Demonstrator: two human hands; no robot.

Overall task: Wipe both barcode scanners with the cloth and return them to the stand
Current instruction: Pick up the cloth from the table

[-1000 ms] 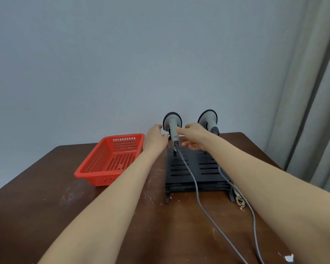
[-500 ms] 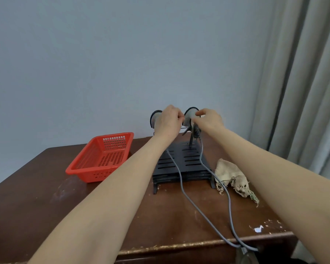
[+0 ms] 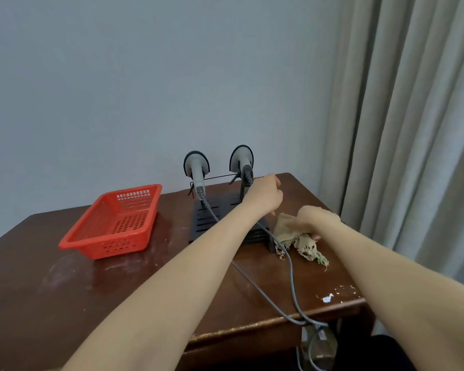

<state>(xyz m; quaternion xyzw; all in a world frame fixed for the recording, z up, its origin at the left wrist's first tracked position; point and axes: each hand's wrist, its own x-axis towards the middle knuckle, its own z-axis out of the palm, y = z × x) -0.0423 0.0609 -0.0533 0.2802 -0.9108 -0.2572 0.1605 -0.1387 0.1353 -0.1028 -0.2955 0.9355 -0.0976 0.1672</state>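
Task is only just getting going, by my read: both units are sitting upright in the stand (image 3: 204, 226) at 12 o'clock on the bench (image 3: 65, 290), left scanner (image 3: 196, 165) & right scanner (image 3: 241, 158) side by side, heads up, and neither is being wiped yet. The cloth (image 3: 304, 247) is lying crumpled at approx 2 o'clock, touching the stand's front-right foot. The right hand (image 3: 316, 218) is resting on top of it w/ fingers curling round a fold & thumb tucking under, i.e. gripping it for pickup. The left hand (image 3: 265, 196) is hovering just beside the right scanner's handle, fingers loosely curling & holding nothing as far as I can tell. So lifting, wiping & re-seating are all remaining, x2. Around: a red basket (image 3: 113, 223) is sitting at 10 o'clock, near the stand but apart. A curtain (image 3: 413, 129) is hanging off the bench at 3 o'clock, and a white chip (image 3: 328, 298) is lying near the front edge at 5 o'clock. In the way: two grey cables (image 3: 291, 279) are running from the handles toward 5 o'clock & dropping over the front edge. One is passing right beside the cloth, so it's prob. risking a snag, and the cords are prob. limiting how far a scanner is coming off.
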